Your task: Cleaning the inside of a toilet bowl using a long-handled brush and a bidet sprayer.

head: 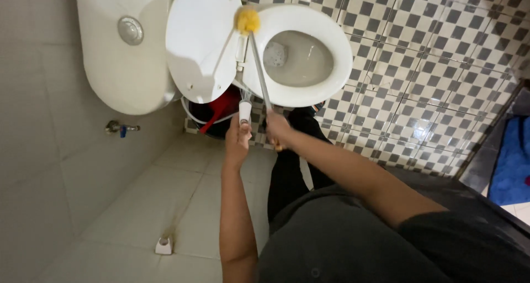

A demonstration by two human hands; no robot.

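Toilet brush, yellow-headed on a thin silver handle, rests its head on the back rim of the white toilet bowl, just beside the hinge. Handle slants down to the right hand, which is closed around the handle's lower end. Left hand grips a small white sprayer, fingers wrapped round it, nozzle pointing up toward the hinge area.

Seat lid stands raised, leaning against the white cistern, round chrome flush button on top. Bowl interior shows a wet greyish patch.

Below the lid, partly hidden: a dark bucket with a white rim, something red inside. Small tap with a blue handle on the tiled wall. Small white object on the pale floor tiles, kind unclear. Checked grey-and-white tiles surround the bowl. Blue mat beyond the doorway. No packages or labels legible.
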